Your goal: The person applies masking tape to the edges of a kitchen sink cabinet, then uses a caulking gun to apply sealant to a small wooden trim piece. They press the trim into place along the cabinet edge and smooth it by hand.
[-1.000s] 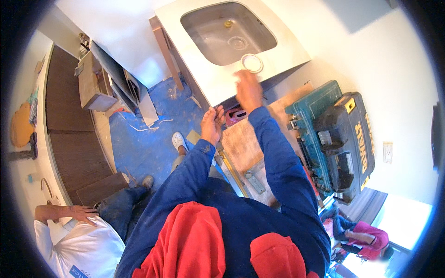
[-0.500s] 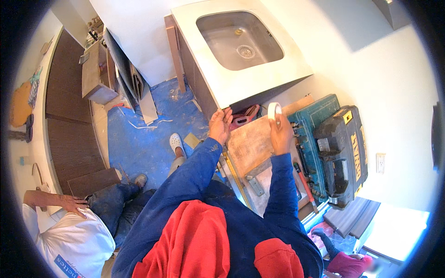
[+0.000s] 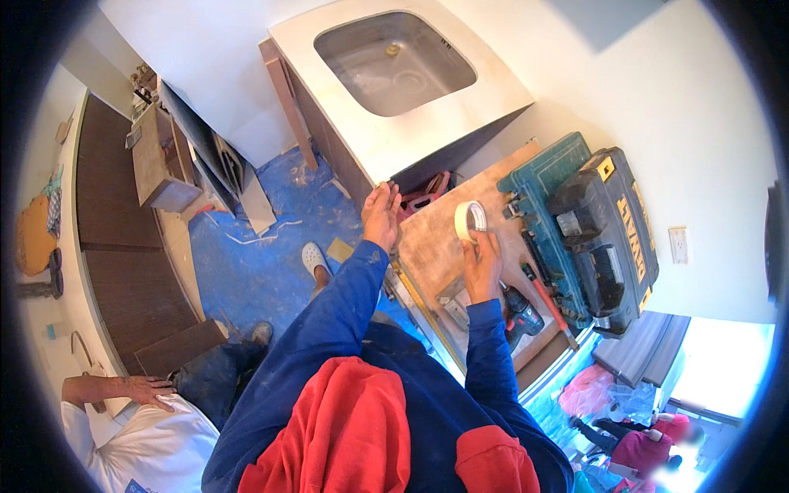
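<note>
My right hand (image 3: 482,264) grips a roll of cream-coloured masking tape (image 3: 461,220), holding it up over a wooden board (image 3: 431,234). The roll's open ring faces sideways above my fingertips. Beside the near corner of a pale countertop (image 3: 383,148), my left hand (image 3: 380,217) is closed, fingers pressed together. Whatever those fingers hold, if anything, I cannot make out. Set into the countertop is a steel sink (image 3: 393,74).
A red-and-black cordless drill (image 3: 521,315) lies near my right forearm, by a red-handled tool (image 3: 549,306). Further right are a teal case (image 3: 546,197) and a black tool case (image 3: 604,238). Blue sheeting (image 3: 246,279) covers the floor. A person in white (image 3: 156,444) sits at left.
My right hand has moved down and toward me with the tape roll, whose ring has turned. My left hand stays beside the countertop corner. The view has shifted, and the drill now shows.
</note>
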Available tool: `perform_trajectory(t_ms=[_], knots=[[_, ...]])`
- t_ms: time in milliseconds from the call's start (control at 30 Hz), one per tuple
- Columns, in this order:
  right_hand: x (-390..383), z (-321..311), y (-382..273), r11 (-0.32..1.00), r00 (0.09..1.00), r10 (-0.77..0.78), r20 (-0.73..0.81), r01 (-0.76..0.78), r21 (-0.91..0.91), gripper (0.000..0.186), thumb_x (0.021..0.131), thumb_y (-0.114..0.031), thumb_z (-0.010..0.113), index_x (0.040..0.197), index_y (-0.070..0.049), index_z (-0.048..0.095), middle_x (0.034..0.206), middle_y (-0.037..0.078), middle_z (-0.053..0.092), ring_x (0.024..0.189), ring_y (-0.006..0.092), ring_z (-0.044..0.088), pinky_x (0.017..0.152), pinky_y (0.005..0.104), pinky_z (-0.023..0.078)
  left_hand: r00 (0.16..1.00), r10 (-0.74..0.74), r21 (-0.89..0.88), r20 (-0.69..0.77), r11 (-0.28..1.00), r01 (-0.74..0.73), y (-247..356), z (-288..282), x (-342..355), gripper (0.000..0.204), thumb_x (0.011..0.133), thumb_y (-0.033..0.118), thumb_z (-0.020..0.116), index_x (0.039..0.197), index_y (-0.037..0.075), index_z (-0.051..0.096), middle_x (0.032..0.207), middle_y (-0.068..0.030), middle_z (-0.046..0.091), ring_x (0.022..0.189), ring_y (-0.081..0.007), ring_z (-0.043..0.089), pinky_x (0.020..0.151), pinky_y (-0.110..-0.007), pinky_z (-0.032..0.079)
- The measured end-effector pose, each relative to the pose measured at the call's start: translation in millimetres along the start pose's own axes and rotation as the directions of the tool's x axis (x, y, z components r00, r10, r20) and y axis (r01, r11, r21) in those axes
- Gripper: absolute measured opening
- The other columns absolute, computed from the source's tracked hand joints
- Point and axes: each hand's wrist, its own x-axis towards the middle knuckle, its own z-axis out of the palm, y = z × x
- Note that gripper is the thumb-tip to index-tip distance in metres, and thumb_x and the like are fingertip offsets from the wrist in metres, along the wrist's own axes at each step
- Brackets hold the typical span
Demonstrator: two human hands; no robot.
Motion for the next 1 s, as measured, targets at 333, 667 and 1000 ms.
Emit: perform_trajectory(t_ms=[333, 667, 1000], knots=[[-7.9, 9.9, 0.6, 0.62, 0.962, 0.262, 0.081, -0.232, 0.75, 0.02, 0.105, -0.019, 0.062, 0.119, -0.004, 0.063, 0.099, 0.001, 0.066, 0.084, 0.0106, 0.057, 0.078, 0.0276, 0.048, 0.986, -0.169, -0.094, -0.009, 0.981, 0.167, 12.8, -5.7, -2.7, 0.021, 0.102, 0.017, 0.068, 0.116, 0.003, 0.061, 0.121, -0.0145, 0.07, 0.111, -0.0238, 0.068, 0.098, -0.036, 0.057], [-19.7, -44.4, -56.3, -0.182, 0.85, 0.341, 0.403, -0.361, 0.915, 0.025, 0.106, -0.02, 0.059, 0.126, -0.005, 0.06, 0.107, 0.0, 0.065, 0.082, 0.0088, 0.055, 0.074, 0.0244, 0.046, 0.533, 0.051, 0.516, 0.845, 0.191, -0.835, 96.0, 91.1, -164.2, 0.037, 0.094, 0.026, 0.074, 0.123, 0.004, 0.067, 0.123, -0.0124, 0.069, 0.116, -0.0293, 0.063, 0.104, -0.042, 0.045], [-25.3, -94.5, -116.5, -0.084, 0.876, 0.232, 0.422, -0.414, 0.906, 0.026, 0.104, -0.021, 0.063, 0.126, -0.006, 0.063, 0.104, -0.002, 0.067, 0.075, 0.005, 0.054, 0.065, 0.0228, 0.044, 0.599, -0.135, 0.601, 0.789, 0.372, -0.707, 117.9, 110.4, -199.2, 0.028, 0.096, 0.023, 0.073, 0.115, 0.002, 0.072, 0.102, -0.0086, 0.072, 0.101, -0.0225, 0.064, 0.091, -0.035, 0.047]])
